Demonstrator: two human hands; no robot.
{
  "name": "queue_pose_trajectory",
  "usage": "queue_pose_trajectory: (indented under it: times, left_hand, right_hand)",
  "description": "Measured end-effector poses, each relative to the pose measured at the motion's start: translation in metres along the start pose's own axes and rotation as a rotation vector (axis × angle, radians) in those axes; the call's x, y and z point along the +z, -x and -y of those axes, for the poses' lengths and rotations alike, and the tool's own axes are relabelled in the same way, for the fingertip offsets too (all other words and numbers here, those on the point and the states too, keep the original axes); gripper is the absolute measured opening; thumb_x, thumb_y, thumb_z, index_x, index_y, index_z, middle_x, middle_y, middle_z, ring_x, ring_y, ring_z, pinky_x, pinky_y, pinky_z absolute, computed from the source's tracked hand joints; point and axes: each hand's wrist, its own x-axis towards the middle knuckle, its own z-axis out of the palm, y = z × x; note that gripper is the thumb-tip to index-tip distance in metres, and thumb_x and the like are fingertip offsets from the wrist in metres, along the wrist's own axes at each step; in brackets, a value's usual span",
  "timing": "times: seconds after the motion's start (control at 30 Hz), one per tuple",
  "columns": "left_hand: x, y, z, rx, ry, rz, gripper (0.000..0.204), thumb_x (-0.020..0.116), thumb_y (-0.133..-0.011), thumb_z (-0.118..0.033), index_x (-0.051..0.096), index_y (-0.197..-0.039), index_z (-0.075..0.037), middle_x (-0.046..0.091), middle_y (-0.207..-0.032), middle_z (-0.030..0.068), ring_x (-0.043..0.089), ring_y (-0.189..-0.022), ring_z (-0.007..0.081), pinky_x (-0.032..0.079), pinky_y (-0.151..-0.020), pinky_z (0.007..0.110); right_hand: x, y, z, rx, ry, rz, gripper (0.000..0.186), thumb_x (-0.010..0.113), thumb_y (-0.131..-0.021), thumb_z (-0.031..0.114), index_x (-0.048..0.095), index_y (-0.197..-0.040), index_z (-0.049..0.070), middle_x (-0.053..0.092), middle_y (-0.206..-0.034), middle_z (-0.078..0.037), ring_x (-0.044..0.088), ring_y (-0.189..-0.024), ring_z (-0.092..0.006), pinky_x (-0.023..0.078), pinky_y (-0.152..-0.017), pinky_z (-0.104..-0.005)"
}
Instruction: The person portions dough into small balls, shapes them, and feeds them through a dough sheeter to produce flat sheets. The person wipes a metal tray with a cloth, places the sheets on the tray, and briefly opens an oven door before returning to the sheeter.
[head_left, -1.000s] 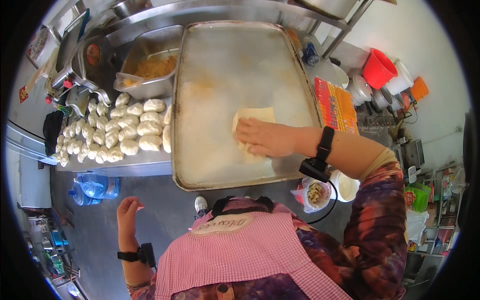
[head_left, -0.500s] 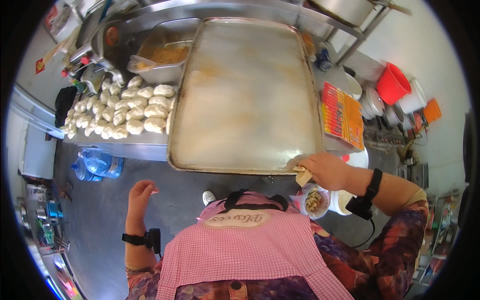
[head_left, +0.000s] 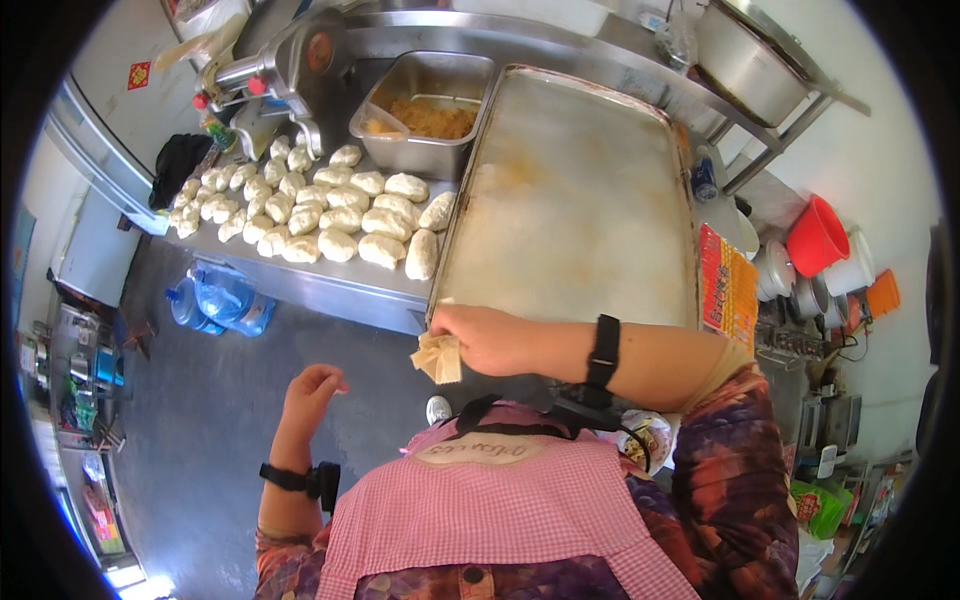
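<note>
At the near left corner of a large greased metal baking tray (head_left: 585, 210), my right hand (head_left: 485, 338) is closed on a folded tan cloth (head_left: 438, 360). Whether this piece is fabric or thick paper is hard to tell. The cloth hangs below the fingers, by the tray's rim. My right forearm crosses over the tray's near edge and hides much of it. Over the floor, apart from the table, my left hand (head_left: 315, 392) is held up with its fingers curled and nothing visible in them. Left of the tray lie several rows of pale dough pieces (head_left: 345, 220).
Behind the dough stand a steel pan (head_left: 420, 150) of orange-brown filling and a metal machine (head_left: 290, 80). A red and yellow packet (head_left: 728, 285) lies right of the tray. Buckets, one a red bucket (head_left: 818, 235), stand at the right. Blue water bottles (head_left: 225, 300) are on the floor.
My right hand has moved left with the cloth, from the tray's near right corner to its near left corner. The view has shifted leftward. My left hand remains raised.
</note>
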Motion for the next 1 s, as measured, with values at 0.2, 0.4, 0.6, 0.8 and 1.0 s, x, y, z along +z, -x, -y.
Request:
queue_pose_trajectory:
  times: [0.2, 0.4, 0.6, 0.8, 1.0]
  left_hand:
    - [-0.031, 0.000, 0.007, -0.030, 0.043, -0.059, 0.011, 0.055, -0.087, -0.007, 0.062, -0.094, -0.002, 0.064, -0.079, 0.0052, 0.062, -0.075, 0.0126, 0.048, -0.072, 0.025]
    - [-0.036, -0.017, 0.005, -0.016, -0.009, -0.060, 0.011, 0.053, -0.088, -0.007, 0.062, -0.094, -0.003, 0.064, -0.077, 0.0047, 0.062, -0.073, 0.0118, 0.048, -0.070, 0.024]
    - [-0.008, -0.025, -0.012, 0.014, -0.014, -0.028, 0.011, 0.053, -0.088, -0.008, 0.062, -0.093, -0.004, 0.065, -0.078, 0.0041, 0.062, -0.071, 0.0116, 0.048, -0.069, 0.024]
    - [0.035, -0.011, -0.025, 0.008, -0.017, 0.023, 0.011, 0.053, -0.088, -0.008, 0.062, -0.093, -0.004, 0.065, -0.077, 0.0043, 0.062, -0.071, 0.0117, 0.048, -0.069, 0.024]
    - [0.063, 0.042, -0.027, -0.005, -0.056, 0.000, 0.011, 0.054, -0.087, -0.006, 0.062, -0.093, -0.001, 0.065, -0.079, 0.0060, 0.063, -0.074, 0.0136, 0.049, -0.073, 0.026]
  right_hand:
    - [-0.020, 0.006, -0.018, -0.023, -0.030, 0.139, 0.020, 0.055, -0.076, 0.002, 0.061, -0.095, 0.006, 0.064, -0.095, -0.013, 0.060, -0.088, -0.0319, 0.047, -0.076, -0.0371]
    - [-0.079, 0.103, -0.028, 0.215, -0.095, 0.318, 0.021, 0.061, -0.068, 0.005, 0.065, -0.088, 0.007, 0.067, -0.092, -0.009, 0.062, -0.089, -0.0231, 0.047, -0.078, -0.0327]
    - [-0.161, 0.231, -0.051, 0.372, -0.460, -0.616, 0.020, 0.064, -0.074, 0.007, 0.062, -0.093, 0.005, 0.065, -0.086, -0.006, 0.062, -0.074, -0.0143, 0.050, -0.065, -0.0270]
    - [-0.199, 0.322, -0.146, 0.621, -0.284, -1.334, 0.019, 0.061, -0.077, 0.005, 0.059, -0.095, -0.002, 0.062, -0.082, -0.008, 0.060, -0.064, -0.0143, 0.049, -0.055, -0.0256]
    - [-0.193, 0.311, -0.235, 0.600, -0.602, -1.328, 0.021, 0.058, -0.078, 0.006, 0.058, -0.097, -0.001, 0.061, -0.081, -0.008, 0.059, -0.067, -0.0148, 0.048, -0.058, -0.0261]
